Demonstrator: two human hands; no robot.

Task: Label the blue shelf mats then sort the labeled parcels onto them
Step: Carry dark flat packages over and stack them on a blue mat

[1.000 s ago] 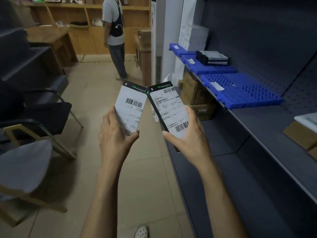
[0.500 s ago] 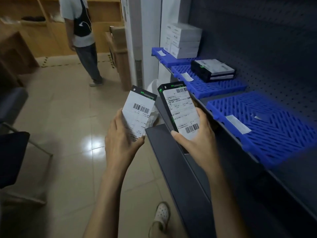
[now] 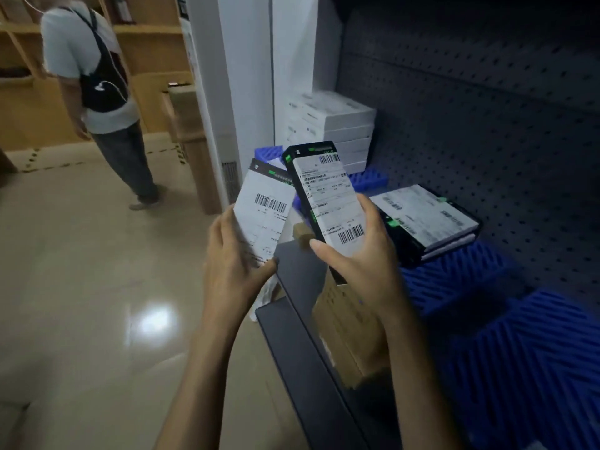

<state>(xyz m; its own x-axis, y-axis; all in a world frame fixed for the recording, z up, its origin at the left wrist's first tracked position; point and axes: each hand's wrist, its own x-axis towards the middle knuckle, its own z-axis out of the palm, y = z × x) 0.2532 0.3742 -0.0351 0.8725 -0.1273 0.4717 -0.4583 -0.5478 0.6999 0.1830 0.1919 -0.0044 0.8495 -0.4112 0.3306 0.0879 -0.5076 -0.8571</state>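
left hand (image 3: 235, 254): your fingers are curled round the lower end of the left parcel (image 3: 264, 211), label and barcode facing you.
right hand (image 3: 355, 251): thumb on the near edge, fingers wrapped behind the right parcel (image 3: 328, 196). It's black-edged, label up, top end tilted away from you.
parcels: held side by side out past the front edge of the shelf (image 3: 324, 368), top corners near each other. I can't tell whether they touch.
change: a second ago you stood further back with all three mats small at upper right. Now you've closed in. The middle blue mat (image 3: 454, 280) sits right behind your right hand and the near blue mat (image 3: 535, 358) fills the lower right. Grip on both parcels is unchanged.
meaning: my read is you're still matching labels to mats, now within reach of the shelf. Neither parcel is placed yet.
far blue mat (image 3: 370, 181): at the shelf's far end, carrying a stack of white boxes (image 3: 334, 128) against the back panel.
middle mat load: two flat labelled parcels (image 3: 425, 219) stacked toward its back edge. Front part is bare.
mat labels: not visible from this angle, so I can't tell you which mat is which.
under shelf: a cardboard box (image 3: 344, 323) shows below your right wrist.
bystander: a person (image 3: 94, 92) stands on the floor upper left, well apart from you.
risk: motion blur on the labels, so read them before you commit.
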